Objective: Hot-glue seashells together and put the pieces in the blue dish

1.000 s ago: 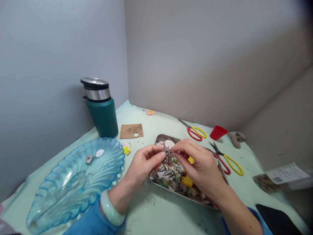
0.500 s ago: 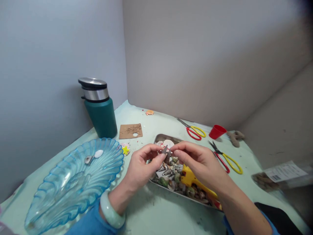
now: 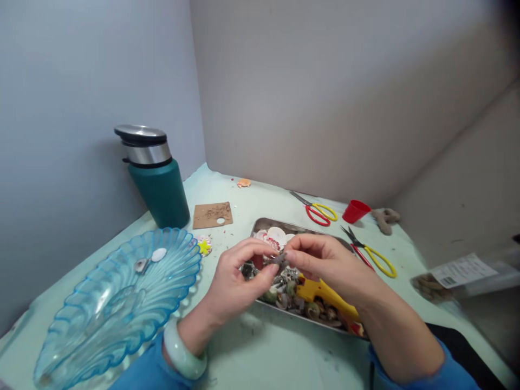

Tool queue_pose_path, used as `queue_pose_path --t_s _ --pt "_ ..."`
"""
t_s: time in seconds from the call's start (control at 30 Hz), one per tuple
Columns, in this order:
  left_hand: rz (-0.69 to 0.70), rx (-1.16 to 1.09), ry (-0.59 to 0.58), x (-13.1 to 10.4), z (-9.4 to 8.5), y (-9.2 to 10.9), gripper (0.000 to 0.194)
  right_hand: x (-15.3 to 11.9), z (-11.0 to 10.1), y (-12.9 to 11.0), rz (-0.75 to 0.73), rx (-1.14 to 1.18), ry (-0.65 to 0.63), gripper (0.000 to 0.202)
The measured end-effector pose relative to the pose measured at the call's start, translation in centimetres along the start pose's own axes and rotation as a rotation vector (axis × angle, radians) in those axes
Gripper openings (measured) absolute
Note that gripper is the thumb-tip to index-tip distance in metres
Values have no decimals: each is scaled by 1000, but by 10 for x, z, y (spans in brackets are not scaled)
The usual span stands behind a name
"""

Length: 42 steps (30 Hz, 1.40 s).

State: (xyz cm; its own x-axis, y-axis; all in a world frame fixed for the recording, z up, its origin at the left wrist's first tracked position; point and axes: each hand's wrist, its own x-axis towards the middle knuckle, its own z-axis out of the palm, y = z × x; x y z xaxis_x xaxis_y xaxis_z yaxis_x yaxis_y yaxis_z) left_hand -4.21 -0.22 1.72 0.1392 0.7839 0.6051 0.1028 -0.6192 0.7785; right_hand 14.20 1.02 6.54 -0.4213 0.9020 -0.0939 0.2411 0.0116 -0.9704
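Both hands meet over the metal tray, pinching a small dark grey piece between the fingertips. My left hand grips it from the left with thumb and forefinger. From the other side, my right hand has its thumb and fingertips closed on the same piece. Fingers partly cover it, so its exact kind does not show. Below lie white round discs, snail shells, small metal bits and a yellow glue gun, which my right hand partly hides.
A blue scalloped dish stands at left, before a green bottle. Brown card lies behind. Two scissors, a red cup and a labelled plastic bag are on the right.
The grey piece's pointed tips, upright before, now sit lower and flatter between my fingers. My hands have drawn closer together. The whole view has shifted slightly.
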Motion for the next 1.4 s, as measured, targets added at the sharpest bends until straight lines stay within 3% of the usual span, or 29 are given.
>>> queue_pose_path --t_s 0.43,1.4 --pt "45 88 -59 -3 0 -2 21 1 -1 2 116 104 -64 20" --pt "-66 21 -72 -1 -1 -3 15 6 3 10 227 293 -58 17"
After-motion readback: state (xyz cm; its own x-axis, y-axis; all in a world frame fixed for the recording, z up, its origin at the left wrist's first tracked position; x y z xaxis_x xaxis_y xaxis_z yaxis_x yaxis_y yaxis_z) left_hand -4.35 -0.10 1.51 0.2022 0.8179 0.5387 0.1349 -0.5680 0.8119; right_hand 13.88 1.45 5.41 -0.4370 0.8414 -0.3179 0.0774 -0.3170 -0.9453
